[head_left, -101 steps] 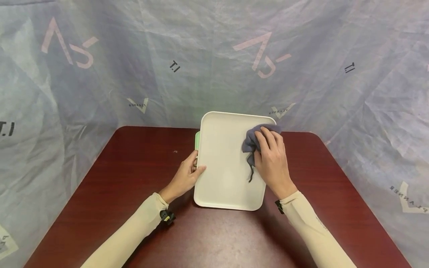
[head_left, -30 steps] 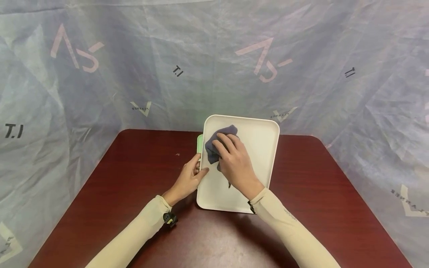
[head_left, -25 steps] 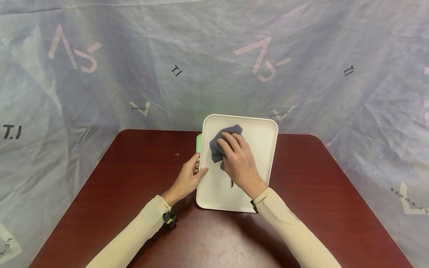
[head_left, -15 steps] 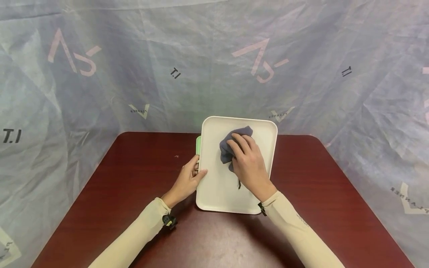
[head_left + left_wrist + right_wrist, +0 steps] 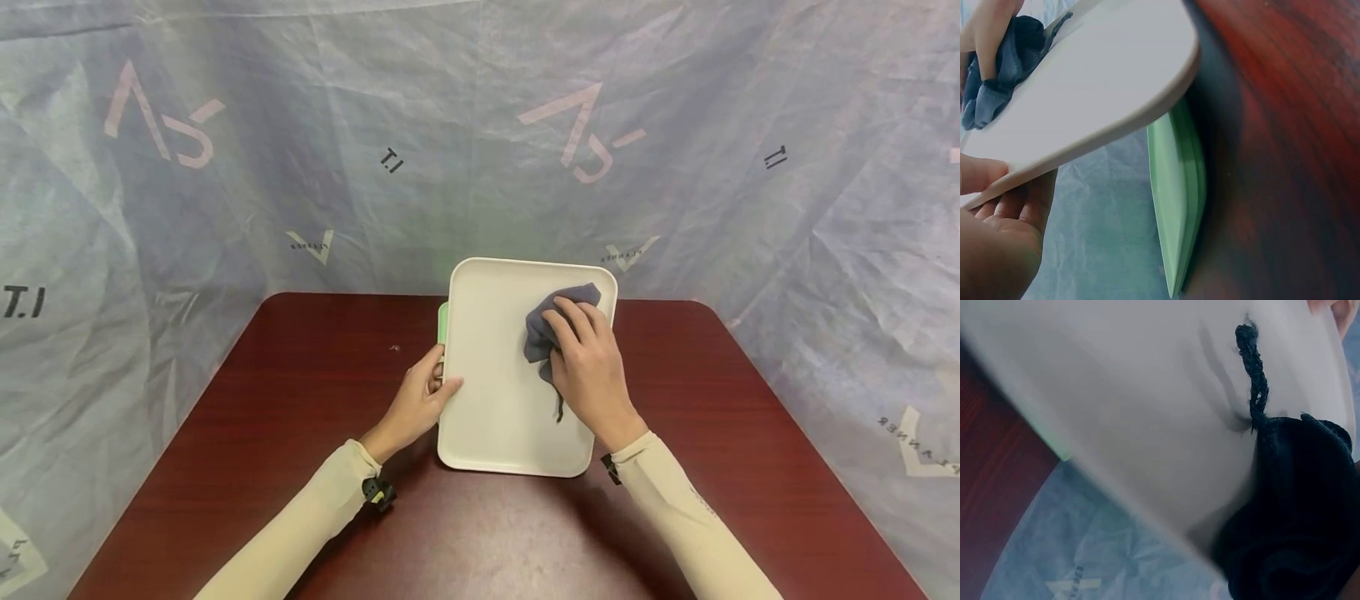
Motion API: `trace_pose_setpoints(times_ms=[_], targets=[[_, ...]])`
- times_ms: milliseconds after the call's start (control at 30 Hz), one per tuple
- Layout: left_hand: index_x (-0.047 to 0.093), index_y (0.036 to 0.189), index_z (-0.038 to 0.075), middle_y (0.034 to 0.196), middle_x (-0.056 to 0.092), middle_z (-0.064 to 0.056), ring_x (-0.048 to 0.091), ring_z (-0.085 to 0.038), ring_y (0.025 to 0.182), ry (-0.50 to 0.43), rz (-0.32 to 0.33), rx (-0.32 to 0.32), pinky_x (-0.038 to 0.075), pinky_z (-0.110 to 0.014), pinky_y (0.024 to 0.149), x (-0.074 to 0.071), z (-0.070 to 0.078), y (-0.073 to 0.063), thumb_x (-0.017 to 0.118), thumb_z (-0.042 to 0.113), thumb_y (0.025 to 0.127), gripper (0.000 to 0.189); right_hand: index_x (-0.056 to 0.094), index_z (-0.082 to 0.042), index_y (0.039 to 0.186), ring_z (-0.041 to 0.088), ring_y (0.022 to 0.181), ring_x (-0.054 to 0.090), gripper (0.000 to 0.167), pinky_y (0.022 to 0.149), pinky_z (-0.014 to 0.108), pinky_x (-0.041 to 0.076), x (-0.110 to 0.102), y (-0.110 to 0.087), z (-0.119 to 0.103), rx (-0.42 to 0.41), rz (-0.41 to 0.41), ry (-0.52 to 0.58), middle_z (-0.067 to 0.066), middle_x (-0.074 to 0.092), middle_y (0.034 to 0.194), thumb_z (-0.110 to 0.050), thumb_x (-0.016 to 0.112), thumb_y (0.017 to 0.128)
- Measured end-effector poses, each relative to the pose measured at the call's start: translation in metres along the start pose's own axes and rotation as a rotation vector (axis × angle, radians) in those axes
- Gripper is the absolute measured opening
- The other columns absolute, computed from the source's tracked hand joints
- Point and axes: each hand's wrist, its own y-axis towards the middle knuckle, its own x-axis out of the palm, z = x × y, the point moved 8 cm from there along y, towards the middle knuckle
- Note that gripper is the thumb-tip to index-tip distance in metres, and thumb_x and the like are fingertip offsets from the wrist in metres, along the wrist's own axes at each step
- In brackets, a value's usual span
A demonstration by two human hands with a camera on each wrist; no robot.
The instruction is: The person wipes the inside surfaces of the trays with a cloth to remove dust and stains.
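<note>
A white rectangular tray (image 5: 495, 375) with a raised rim is tilted up toward me above the table. My left hand (image 5: 412, 404) grips its left edge, thumb on the front face and fingers behind. A bunched dark blue-grey cloth (image 5: 542, 333) lies against the tray's upper right part, and my right hand (image 5: 596, 375) holds it there with curled fingers. From the cloth hangs a dark frayed cord (image 5: 1252, 369), plain in the right wrist view. Behind the white tray, a green tray (image 5: 1175, 206) rests on the table, mostly hidden in the head view.
The dark red wooden table (image 5: 315, 400) spreads out on both sides of the tray. A grey printed sheet (image 5: 420, 200) hangs behind it and at both sides. Each wrist wears a black strapped device (image 5: 378, 493).
Over the last second my right hand has slid the cloth from the tray's upper left across to its upper right. My left hand keeps its grip, and the tray has barely shifted.
</note>
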Motion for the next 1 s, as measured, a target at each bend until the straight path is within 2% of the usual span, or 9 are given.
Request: trace_pose_setpoints(times_ms=[167,300,567,800,1000], targets=[[0.044,0.138,-0.002,0.118,0.066,-0.027,0.071,-0.035,0.094,0.009,0.001,-0.021,0.059,-0.041,0.072,0.0,-0.005,0.001,0.054,-0.004,0.1,0.04,0.061,-0.001,0.128,0.041,0.123,0.047,0.046,0.104,0.052,0.038,-0.005,-0.008,0.015,0.031,0.003,-0.01,0.02,0.053,0.14,0.006,0.068,0.083],[0.042,0.14,-0.003,0.12,0.065,-0.027,0.071,-0.036,0.095,0.018,-0.008,-0.031,0.059,-0.043,0.073,0.002,-0.003,0.001,0.052,-0.006,0.1,0.042,0.061,-0.001,0.128,0.041,0.124,0.046,0.046,0.103,0.053,0.038,-0.009,-0.013,0.022,0.048,0.005,-0.008,0.019,0.053,0.14,0.006,0.069,0.084],[0.041,0.14,-0.005,0.119,0.064,-0.03,0.07,-0.04,0.096,0.003,-0.018,-0.02,0.059,-0.044,0.074,0.005,0.027,-0.005,0.051,-0.009,0.099,0.042,0.061,-0.001,0.128,0.041,0.123,0.047,0.045,0.101,0.054,0.039,-0.008,-0.019,0.025,0.051,0.009,0.006,0.019,0.053,0.14,0.006,0.067,0.084],[0.042,0.138,-0.007,0.117,0.064,-0.031,0.07,-0.04,0.095,-0.003,-0.016,-0.011,0.059,-0.044,0.074,0.005,0.026,-0.004,0.051,-0.009,0.099,0.04,0.062,-0.002,0.128,0.041,0.121,0.048,0.046,0.099,0.055,0.04,-0.002,-0.03,0.022,0.036,-0.011,-0.001,0.019,0.054,0.139,0.005,0.068,0.083],[0.043,0.137,-0.008,0.116,0.065,-0.03,0.07,-0.039,0.095,0.012,-0.004,-0.031,0.059,-0.044,0.074,0.003,0.026,-0.003,0.051,-0.01,0.098,0.04,0.061,-0.001,0.128,0.04,0.122,0.047,0.045,0.102,0.053,0.039,0.002,-0.029,0.02,0.041,-0.025,0.012,0.019,0.053,0.139,0.005,0.067,0.083]])
